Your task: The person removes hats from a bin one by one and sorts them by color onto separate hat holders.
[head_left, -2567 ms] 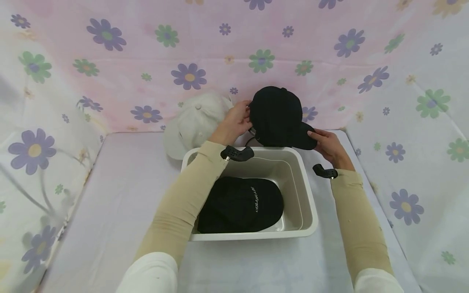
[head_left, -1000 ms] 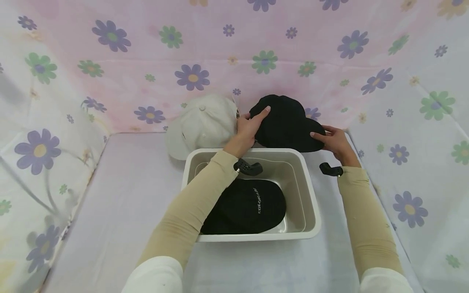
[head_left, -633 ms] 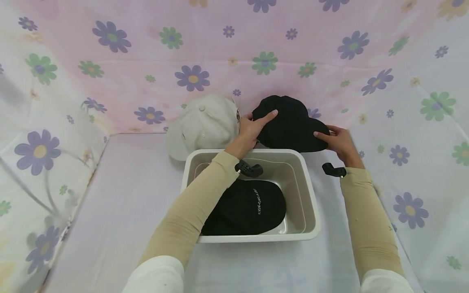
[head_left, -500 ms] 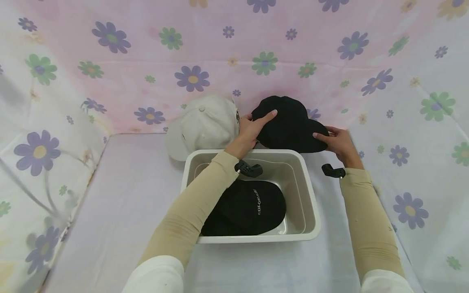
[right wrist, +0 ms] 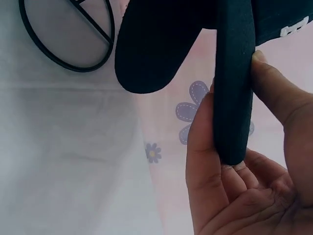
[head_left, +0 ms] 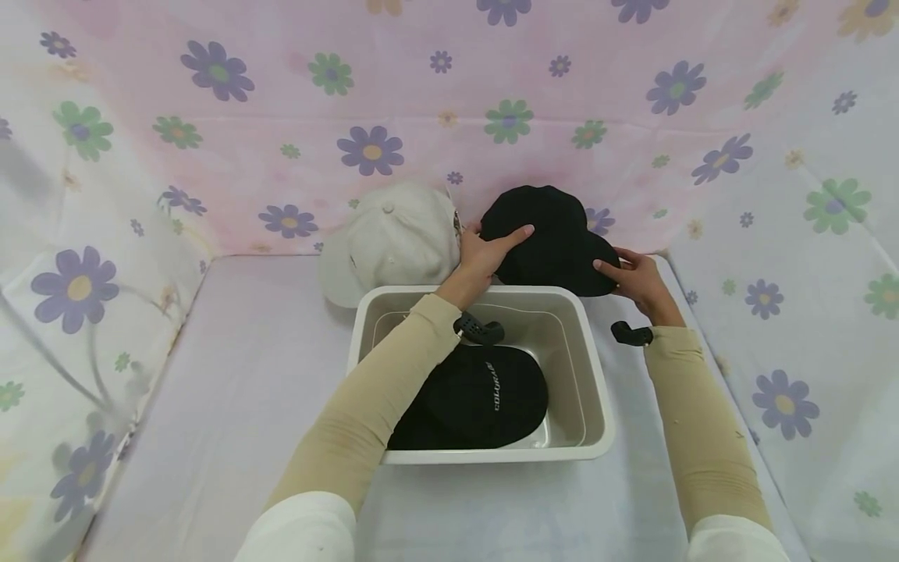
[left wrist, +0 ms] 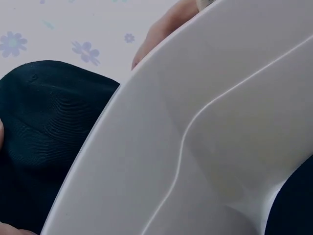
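Behind the bin, a black baseball cap (head_left: 548,250) is held between both hands. My left hand (head_left: 481,257) grips its crown at the left, thumb laid over the front and the other fingers hidden behind. With thumb and fingers, my right hand (head_left: 641,287) pinches the edge of the brim (right wrist: 234,93), as the right wrist view shows close up. White stitching (right wrist: 296,27) shows on that cap. A second black cap (head_left: 485,398) with pale lettering lies in the light grey plastic bin (head_left: 597,382), partly covered by my left forearm.
An off-white cap (head_left: 400,242) stands at the back, left of my left hand, by the bin's rear corner. In the right wrist view a black wire ring (right wrist: 68,68) sits on the white cloth. Flower-patterned fabric (head_left: 428,86) walls the back and sides.
Since the earliest frame, my left hand has brought its thumb over the crown, and the held cap has tipped and dropped slightly. Lately the brim and my right hand have shifted a little left.
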Tool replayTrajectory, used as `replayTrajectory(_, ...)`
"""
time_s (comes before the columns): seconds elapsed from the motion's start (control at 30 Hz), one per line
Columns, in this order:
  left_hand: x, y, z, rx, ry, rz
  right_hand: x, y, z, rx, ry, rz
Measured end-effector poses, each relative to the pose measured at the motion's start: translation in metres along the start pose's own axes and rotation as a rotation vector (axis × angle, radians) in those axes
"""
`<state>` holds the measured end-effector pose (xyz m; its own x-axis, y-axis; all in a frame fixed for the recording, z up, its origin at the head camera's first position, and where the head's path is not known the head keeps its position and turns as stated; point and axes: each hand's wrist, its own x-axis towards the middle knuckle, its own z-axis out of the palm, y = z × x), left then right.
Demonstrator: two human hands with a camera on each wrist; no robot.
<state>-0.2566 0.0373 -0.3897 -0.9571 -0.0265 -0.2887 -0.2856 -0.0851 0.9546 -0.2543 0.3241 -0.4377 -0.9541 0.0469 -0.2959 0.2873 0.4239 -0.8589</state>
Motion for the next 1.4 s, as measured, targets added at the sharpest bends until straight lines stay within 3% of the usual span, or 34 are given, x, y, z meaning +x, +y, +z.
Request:
replayTrajectory(0.13,-0.002,0.001,0.000,0.011,-0.004,0.025,-0.001,0.000,0.000,0.008,-0.001,-0.003)
replayTrajectory(0.43,-0.014,0.009,0.006,0.134,0.058,0.061,-0.003,0.003,0.003,0.028,0.010,-0.033)
replayTrajectory(0.6,-0.025,0.023,0.003,0.265,0.023,0.036,-0.012,-0.003,0.003,-0.100,0.002,-0.038)
replayTrajectory(0.8,-0.038,0.042,-0.004,0.469,-0.097,-0.007,-0.038,-0.034,-0.002,-0.299,-0.062,-0.036)
replayTrajectory(0.9,-0.047,0.051,-0.012,0.576,-0.154,0.099,-0.052,-0.052,-0.001,-0.357,-0.081,-0.061)
replayTrajectory(1.0,-0.058,0.061,-0.025,0.756,-0.187,0.320,-0.066,-0.068,0.000,-0.412,-0.088,-0.099)
replayTrajectory(1.13,-0.076,0.074,-0.050,0.988,-0.157,0.608,-0.089,-0.089,0.003,-0.486,-0.098,-0.182)
replayTrajectory(1.23,-0.088,0.083,-0.072,1.077,-0.148,0.696,-0.111,-0.105,0.009,-0.541,-0.080,-0.302)
replayTrajectory(1.4,-0.109,0.094,-0.112,1.121,-0.193,0.707,-0.148,-0.127,0.023,-0.575,-0.063,-0.503)
